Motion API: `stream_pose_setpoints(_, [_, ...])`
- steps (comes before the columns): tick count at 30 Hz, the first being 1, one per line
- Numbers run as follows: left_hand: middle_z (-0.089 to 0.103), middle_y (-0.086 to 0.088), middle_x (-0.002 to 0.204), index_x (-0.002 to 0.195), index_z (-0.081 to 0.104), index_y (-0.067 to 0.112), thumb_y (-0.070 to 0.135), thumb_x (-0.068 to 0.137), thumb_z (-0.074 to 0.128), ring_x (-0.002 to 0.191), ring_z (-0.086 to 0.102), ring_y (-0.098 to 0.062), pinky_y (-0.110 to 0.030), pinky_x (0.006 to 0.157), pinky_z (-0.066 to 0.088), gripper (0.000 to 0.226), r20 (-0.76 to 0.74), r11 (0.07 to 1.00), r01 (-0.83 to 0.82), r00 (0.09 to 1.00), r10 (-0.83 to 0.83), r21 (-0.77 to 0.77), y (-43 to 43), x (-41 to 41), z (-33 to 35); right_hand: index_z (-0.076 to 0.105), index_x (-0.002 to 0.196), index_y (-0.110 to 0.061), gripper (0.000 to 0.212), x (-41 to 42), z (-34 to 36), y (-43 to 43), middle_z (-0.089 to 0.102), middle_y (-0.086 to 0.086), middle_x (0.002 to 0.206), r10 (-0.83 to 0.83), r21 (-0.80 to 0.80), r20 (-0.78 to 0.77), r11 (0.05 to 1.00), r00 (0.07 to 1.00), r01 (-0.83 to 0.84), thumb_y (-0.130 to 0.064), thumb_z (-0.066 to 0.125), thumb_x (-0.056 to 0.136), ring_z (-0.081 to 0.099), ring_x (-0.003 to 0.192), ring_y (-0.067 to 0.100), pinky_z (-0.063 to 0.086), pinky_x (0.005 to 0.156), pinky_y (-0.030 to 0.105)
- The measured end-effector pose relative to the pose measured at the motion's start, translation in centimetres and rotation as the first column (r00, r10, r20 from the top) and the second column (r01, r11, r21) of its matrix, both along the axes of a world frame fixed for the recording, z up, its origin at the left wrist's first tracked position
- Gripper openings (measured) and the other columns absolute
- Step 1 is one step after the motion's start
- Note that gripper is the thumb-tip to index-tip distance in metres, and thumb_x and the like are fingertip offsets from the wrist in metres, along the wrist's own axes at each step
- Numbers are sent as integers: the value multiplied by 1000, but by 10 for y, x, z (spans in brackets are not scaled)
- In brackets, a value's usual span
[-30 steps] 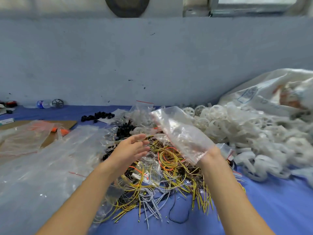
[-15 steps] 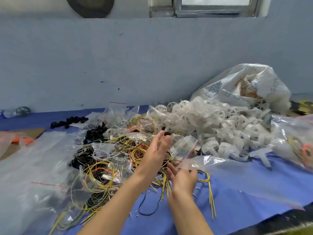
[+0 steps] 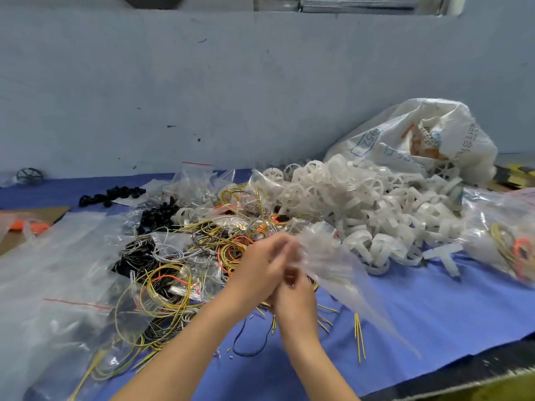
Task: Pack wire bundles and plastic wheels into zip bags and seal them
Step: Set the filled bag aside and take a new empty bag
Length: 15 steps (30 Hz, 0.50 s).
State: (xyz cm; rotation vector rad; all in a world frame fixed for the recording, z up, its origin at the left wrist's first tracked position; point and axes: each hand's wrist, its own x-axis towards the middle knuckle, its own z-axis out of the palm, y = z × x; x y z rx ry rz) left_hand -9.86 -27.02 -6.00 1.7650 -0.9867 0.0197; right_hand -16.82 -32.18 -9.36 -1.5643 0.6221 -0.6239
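Just in front of the heap of white plastic wheels (image 3: 362, 204), the empty zip bag (image 3: 330, 256) trails limp, light and slippery from the right hand (image 3: 293, 298) pinching its mouth, likely best held by the stiffer zip edge, while blur hides the grip of the left hand (image 3: 265, 266).

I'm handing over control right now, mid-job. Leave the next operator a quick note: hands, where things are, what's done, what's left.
Hands: the left hand is at the near end of a clear zip bag, but its fingers are too blurred to tell the grip. The right hand is just below it, fingers curled on the same bag.
Things: the bag looks empty. The wire bundles are piled left of the hands, and the white plastic wheels are heaped behind and to the right.
Done: a filled bag with wires in it lies at the far right.
Left: fill this bag, seal it, then work through both piles. Spare bags lie to the left.
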Motion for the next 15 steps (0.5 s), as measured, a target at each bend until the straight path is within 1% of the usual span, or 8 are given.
stream_pose_setpoints(1, [69,10,80,93,68,21,29,99,55,79,67,-5,-24,73,51,16,-2,998,-60,998,60,-33,5,7,6,62,82,-23,15,-4,1,3,69,-6,75,16,-205,3,979,1000,-15,-29,55,94,63,72,21,53,72,48])
stream_pose_setpoints(3, [67,13,75,91,66,24,41,97,52,72,65,-6,-25,69,51,23,72,989,-144,987,145,-28,17,21,20,56,95,-33,9,-12,13,1,63,-14,91,-14,-538,183,835,983,112,-41,54,91,59,81,11,50,77,39])
stream_pose_setpoints(5, [65,15,71,92,65,26,44,97,51,64,63,-5,-22,63,49,24,171,987,-155,974,148,29,29,30,35,50,120,-32,31,-12,36,-9,55,-9,119,-68,-711,377,617,924,336,-40,57,91,55,106,15,42,92,32])
stream_pose_setpoints(7, [65,12,68,95,65,23,42,98,50,58,61,-7,-22,58,50,25,254,990,-123,962,102,69,38,34,47,39,142,-23,57,-4,59,-26,44,2,142,-94,-754,417,520,904,402,-43,61,92,46,128,22,33,105,37])
stream_pose_setpoints(9, [64,9,65,96,65,22,42,99,50,54,60,-10,-24,55,50,25,349,989,-118,934,81,85,47,37,57,32,150,-19,71,6,80,-43,42,4,147,-9,-760,341,587,940,281,-49,61,94,43,134,23,32,110,40])
stream_pose_setpoints(11, [63,7,64,97,65,25,43,99,51,52,60,-10,-22,54,49,23,380,990,-106,923,65,89,57,40,65,38,147,-24,64,14,92,-52,56,-5,132,146,-744,285,656,947,123,-53,57,93,49,124,12,37,104,30])
stream_pose_setpoints(13, [61,5,62,96,64,30,46,97,54,51,58,-8,-20,53,48,18,345,992,-75,938,36,99,66,43,72,59,126,-31,37,21,98,-55,64,-20,101,253,-703,295,710,921,30,-52,56,95,58,99,-2,42,85,19])
stream_pose_setpoints(15, [61,5,61,94,64,32,48,94,56,50,56,-6,-16,53,45,18,331,993,-60,943,24,100,73,46,76,70,100,-29,20,27,104,-54,65,-20,80,305,-623,355,782,884,-20,-44,58,97,60,75,0,42,68,17])
